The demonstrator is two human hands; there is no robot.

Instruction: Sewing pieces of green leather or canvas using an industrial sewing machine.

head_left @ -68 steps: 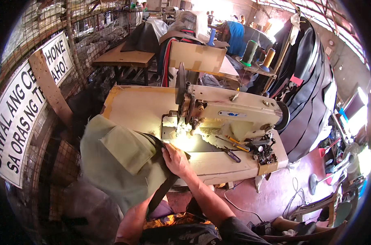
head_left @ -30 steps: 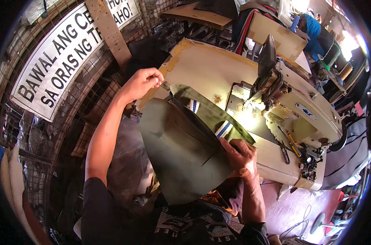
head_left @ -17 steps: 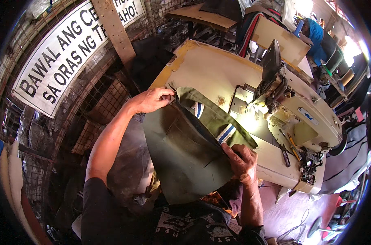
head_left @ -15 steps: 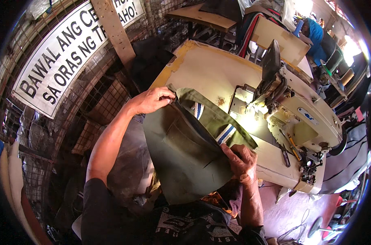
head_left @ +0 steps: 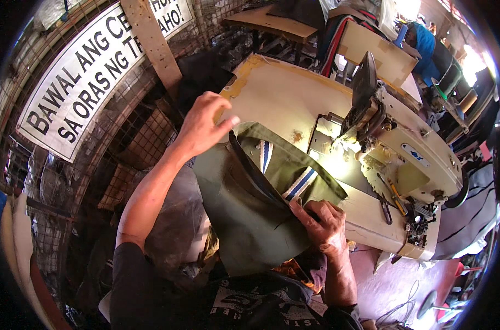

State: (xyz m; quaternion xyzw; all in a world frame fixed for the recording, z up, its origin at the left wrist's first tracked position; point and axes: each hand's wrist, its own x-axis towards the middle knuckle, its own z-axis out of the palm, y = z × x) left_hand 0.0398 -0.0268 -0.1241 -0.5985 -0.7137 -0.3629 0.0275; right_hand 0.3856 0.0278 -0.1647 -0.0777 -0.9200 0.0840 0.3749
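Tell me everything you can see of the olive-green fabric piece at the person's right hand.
The olive-green fabric piece looks like smooth, sturdy cloth, softly bent and creased. A dark strip crosses it diagonally; beyond that, two white-and-blue striped bands lie on the far panel. It slants between the sewing table and the person's lap, its near part hanging down. The right hand grips its right side; the open left hand is near its upper-left corner, contact unclear.
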